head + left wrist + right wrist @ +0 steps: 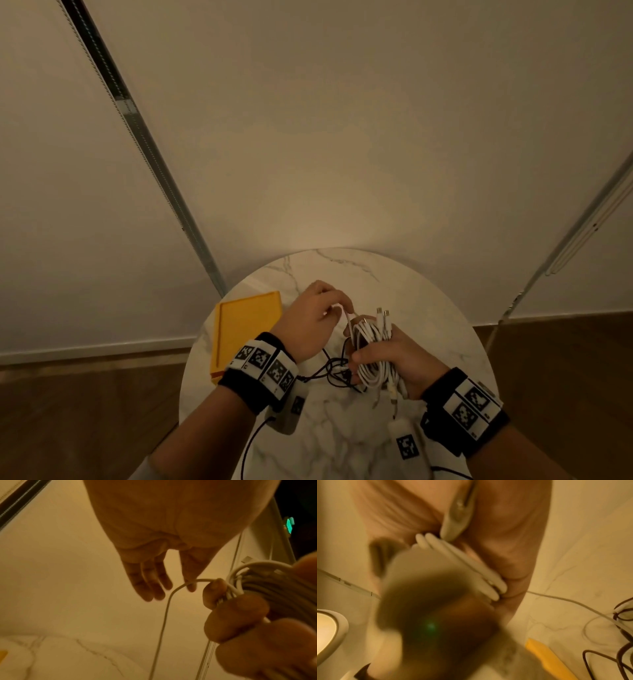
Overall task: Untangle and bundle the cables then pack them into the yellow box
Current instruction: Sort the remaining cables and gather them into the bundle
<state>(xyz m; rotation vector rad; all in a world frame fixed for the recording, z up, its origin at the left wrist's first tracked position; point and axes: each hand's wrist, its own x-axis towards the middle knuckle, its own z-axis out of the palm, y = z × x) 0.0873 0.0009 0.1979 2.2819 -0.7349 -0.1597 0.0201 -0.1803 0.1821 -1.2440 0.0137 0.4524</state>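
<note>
A coil of white cables (369,356) sits in my right hand (387,358), which grips it above the table; several plugs (383,313) stick out at the top. My left hand (337,307) pinches one loose white strand (349,317) that leads from the coil. In the left wrist view this strand (169,601) arcs from my left hand (171,585) to the coil (274,588) and drops to the table. A thin black cable (334,373) lies tangled under my hands. The yellow box (245,329) lies open and empty at the left.
A round white marble table (438,308) holds everything and stands against a plain wall. In the right wrist view the yellow box (547,658) and black cable loops (621,655) lie on the marble, and a rounded white object (332,631) shows at the lower left.
</note>
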